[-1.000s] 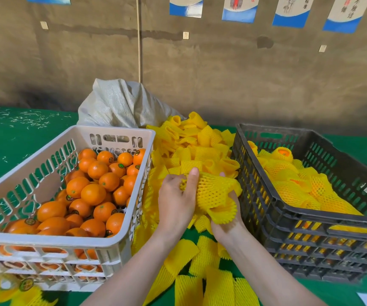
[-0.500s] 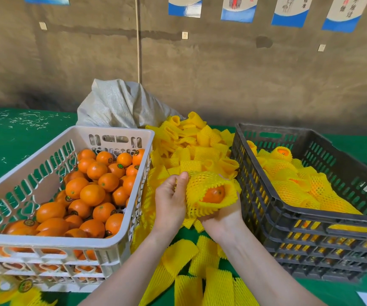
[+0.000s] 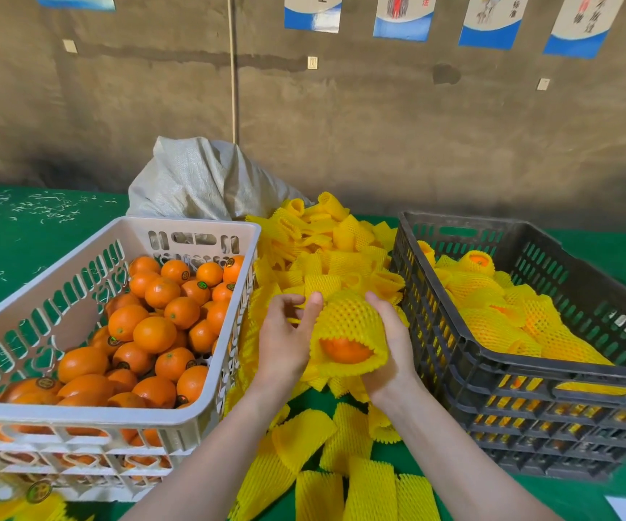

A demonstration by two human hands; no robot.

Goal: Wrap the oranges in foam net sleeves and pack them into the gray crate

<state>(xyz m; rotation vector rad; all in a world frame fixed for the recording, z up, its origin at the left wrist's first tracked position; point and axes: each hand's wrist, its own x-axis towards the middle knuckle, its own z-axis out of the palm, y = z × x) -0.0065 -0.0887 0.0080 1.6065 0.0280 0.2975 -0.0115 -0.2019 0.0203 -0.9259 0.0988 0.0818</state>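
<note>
An orange (image 3: 345, 349) sits inside a yellow foam net sleeve (image 3: 349, 317), its lower face showing through the sleeve's open end. My right hand (image 3: 392, 344) cups the sleeved orange from the right. My left hand (image 3: 285, 332) is at its left, fingers loosely spread, thumb touching the sleeve's edge. The white crate (image 3: 191, 415) at left holds several bare oranges (image 3: 153, 332). The gray crate (image 3: 492, 370) at right holds several sleeved oranges (image 3: 499, 317).
A heap of loose yellow sleeves (image 3: 326, 250) lies between the crates and spills toward me (image 3: 341, 475) on the green table (image 3: 21, 235). A gray woven sack (image 3: 198, 182) stands behind the white crate. The wall is close behind.
The sleeve has been turned so its open end faces me and the orange shows below. My left hand has loosened from the sleeve and spread its fingers. Both hands rose slightly.
</note>
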